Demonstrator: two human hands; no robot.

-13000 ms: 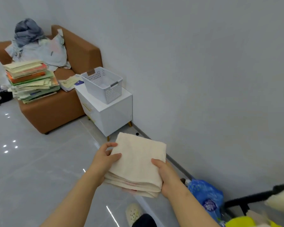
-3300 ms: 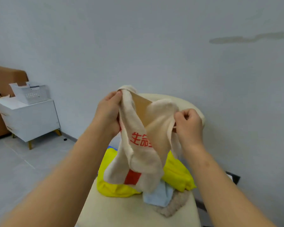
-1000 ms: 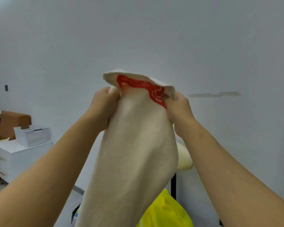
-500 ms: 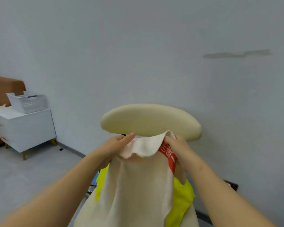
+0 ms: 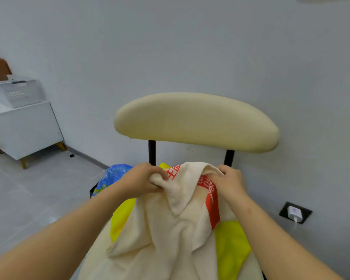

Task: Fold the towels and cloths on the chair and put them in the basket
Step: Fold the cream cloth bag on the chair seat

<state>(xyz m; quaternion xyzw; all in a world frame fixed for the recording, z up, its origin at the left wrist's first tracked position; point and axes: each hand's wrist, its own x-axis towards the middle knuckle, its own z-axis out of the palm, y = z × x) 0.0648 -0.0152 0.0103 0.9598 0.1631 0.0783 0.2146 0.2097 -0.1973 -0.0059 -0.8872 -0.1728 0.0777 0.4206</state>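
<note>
I had the cream towel [image 5: 170,229] by its top edge, left hand [image 5: 143,179] bunching one corner and right hand [image 5: 228,182] curled round the other, both just under the back of the chair [image 5: 194,122]. Its length ran from my fingers back toward me, draped over the yellow cloth [image 5: 230,239]. The basket [image 5: 16,90] sat well off to my left.

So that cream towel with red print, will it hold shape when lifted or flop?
Probably floppy: the cream towel sags in folds between the left hand and right hand. Likely light, since two small grips raise its edge.
</note>
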